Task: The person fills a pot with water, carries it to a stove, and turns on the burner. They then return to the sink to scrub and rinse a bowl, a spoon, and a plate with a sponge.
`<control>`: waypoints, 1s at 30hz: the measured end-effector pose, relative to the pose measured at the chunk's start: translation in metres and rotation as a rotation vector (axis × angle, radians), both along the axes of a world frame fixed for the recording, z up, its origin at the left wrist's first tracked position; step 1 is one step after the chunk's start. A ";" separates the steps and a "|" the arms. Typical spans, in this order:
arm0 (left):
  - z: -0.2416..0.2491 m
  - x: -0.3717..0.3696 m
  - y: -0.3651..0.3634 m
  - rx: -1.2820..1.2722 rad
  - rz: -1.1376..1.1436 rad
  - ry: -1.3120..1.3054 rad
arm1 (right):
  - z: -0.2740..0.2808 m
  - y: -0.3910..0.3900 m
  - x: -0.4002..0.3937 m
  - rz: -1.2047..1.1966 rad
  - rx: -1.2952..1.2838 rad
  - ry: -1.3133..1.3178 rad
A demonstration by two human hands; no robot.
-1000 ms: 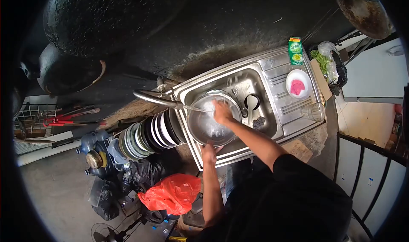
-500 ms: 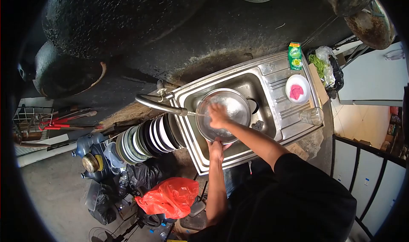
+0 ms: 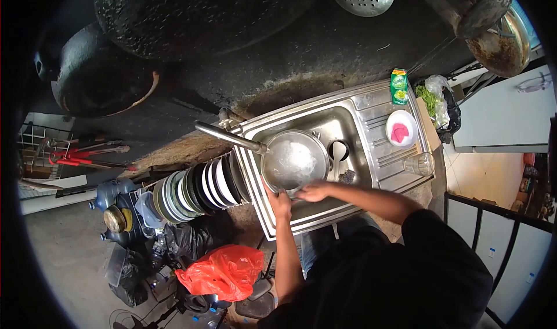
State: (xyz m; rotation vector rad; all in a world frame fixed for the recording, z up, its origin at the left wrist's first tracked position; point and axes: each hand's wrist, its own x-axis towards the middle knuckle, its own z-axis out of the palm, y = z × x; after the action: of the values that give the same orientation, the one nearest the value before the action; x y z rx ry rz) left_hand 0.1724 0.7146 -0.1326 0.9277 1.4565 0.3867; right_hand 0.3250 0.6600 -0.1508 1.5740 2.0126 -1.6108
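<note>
A round metal bowl (image 3: 294, 158), wet and shiny inside, is held over the sink basin under the tap spout (image 3: 261, 148). My left hand (image 3: 280, 202) grips its near rim from the left, fingers partly hidden underneath. My right hand (image 3: 314, 191) is at the near-right rim, fingers bent against the edge and slightly blurred. Right of the bowl, a pale spoon (image 3: 337, 153) lies over the dark round drain (image 3: 344, 145). A dark scouring pad (image 3: 347, 176) rests on the basin floor.
On the drainboard (image 3: 380, 155) are a green soap packet (image 3: 398, 86), a white bowl (image 3: 401, 128) with something pink inside, and a clear glass (image 3: 419, 164). A row of plates (image 3: 197, 190) stands left of the sink, above a red plastic bag (image 3: 223, 273).
My right hand has left the bowl's inside and come to its near rim beside my left hand. The spoon and drain are now more exposed. The view has shifted slightly.
</note>
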 end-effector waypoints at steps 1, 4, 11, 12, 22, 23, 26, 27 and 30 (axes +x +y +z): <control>-0.005 -0.001 0.003 0.099 -0.032 -0.009 | -0.009 -0.010 -0.021 -0.427 0.024 0.351; -0.050 -0.024 0.011 0.362 -0.129 -0.029 | 0.018 -0.026 -0.043 -0.574 0.286 0.207; 0.010 0.001 0.007 -0.086 0.048 -0.034 | 0.037 -0.023 0.005 -0.143 0.293 -0.224; -0.015 -0.005 0.004 -0.090 0.049 -0.035 | 0.043 -0.019 -0.001 -0.141 0.142 -0.236; 0.011 0.003 -0.021 0.298 0.056 -0.030 | 0.016 -0.039 -0.017 -0.517 0.661 -0.106; 0.004 -0.002 -0.017 0.248 -0.004 -0.005 | 0.015 -0.038 -0.019 -0.512 0.655 -0.106; 0.004 0.000 -0.010 0.431 -0.100 -0.023 | 0.016 -0.032 -0.018 -0.514 0.710 -0.089; -0.001 -0.002 -0.010 0.377 -0.070 -0.063 | 0.018 -0.032 -0.018 -0.512 0.721 -0.103; -0.003 -0.002 -0.011 0.481 -0.131 0.049 | 0.021 -0.028 -0.017 -0.523 0.697 -0.105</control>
State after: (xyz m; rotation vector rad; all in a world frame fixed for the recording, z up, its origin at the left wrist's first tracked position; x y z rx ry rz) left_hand 0.1706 0.7033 -0.1352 1.4169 1.3609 0.6355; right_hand 0.3083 0.6322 -0.1294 2.5275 2.3807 -0.9058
